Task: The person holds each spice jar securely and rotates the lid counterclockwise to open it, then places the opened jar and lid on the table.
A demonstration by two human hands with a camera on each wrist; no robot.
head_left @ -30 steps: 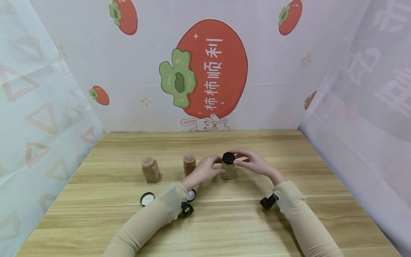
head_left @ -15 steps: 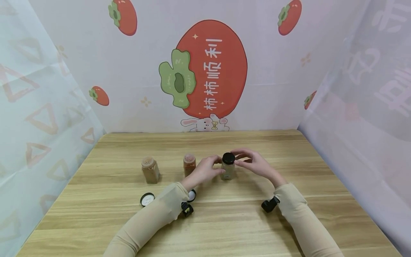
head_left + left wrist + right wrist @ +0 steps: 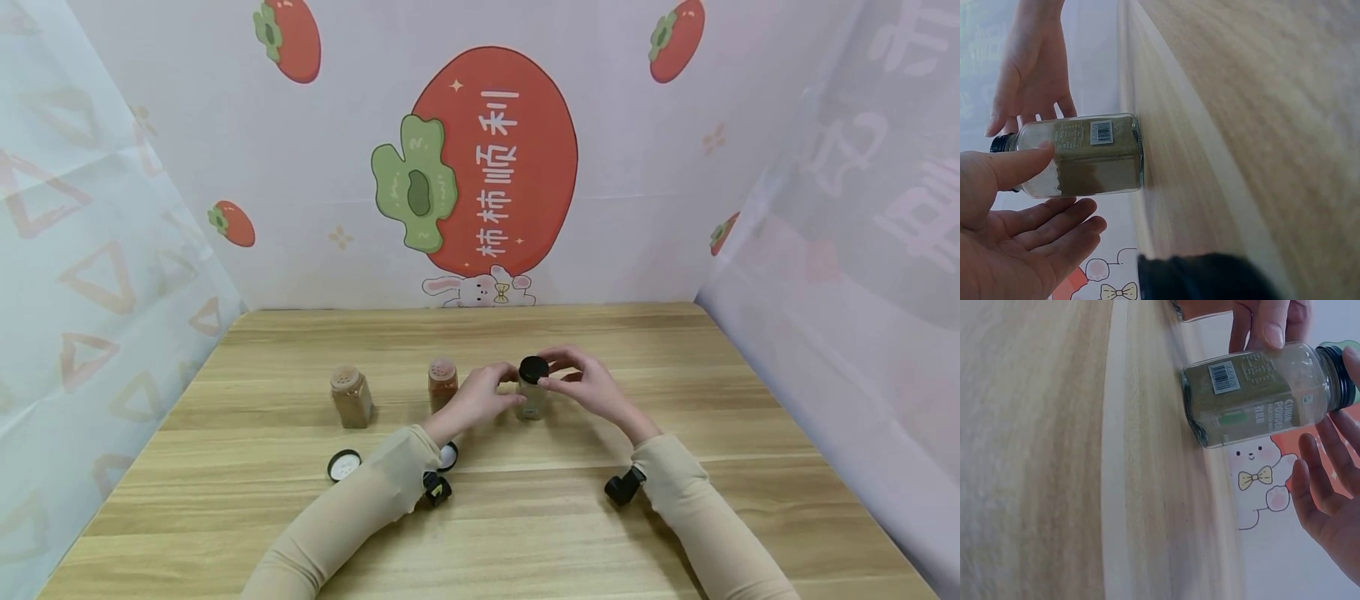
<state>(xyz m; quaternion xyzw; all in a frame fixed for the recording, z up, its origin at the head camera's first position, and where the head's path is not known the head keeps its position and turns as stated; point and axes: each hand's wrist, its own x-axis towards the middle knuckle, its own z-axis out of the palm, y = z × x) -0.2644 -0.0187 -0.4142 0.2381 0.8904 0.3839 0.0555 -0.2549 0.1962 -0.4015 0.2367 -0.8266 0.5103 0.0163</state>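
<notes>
A glass spice jar of cumin powder stands upright on the wooden table, its label readable in the right wrist view. My left hand grips the jar's body from the left, the thumb across one side. At the top, my right hand holds the black lid between thumb and fingers. The lid sits on the jar's neck. Part of the right fingers is hidden behind the lid in the head view.
Left of my hands stand two lidless spice jars with perforated tops, one tan and one reddish. Two black lids lie nearer me, one in full view, the other partly behind my left sleeve. A printed cloth backs the table.
My right hand first eased off to the right of the lid, then came back, its thumb now at the lid's front edge. The left hand and jar have stayed in place.
</notes>
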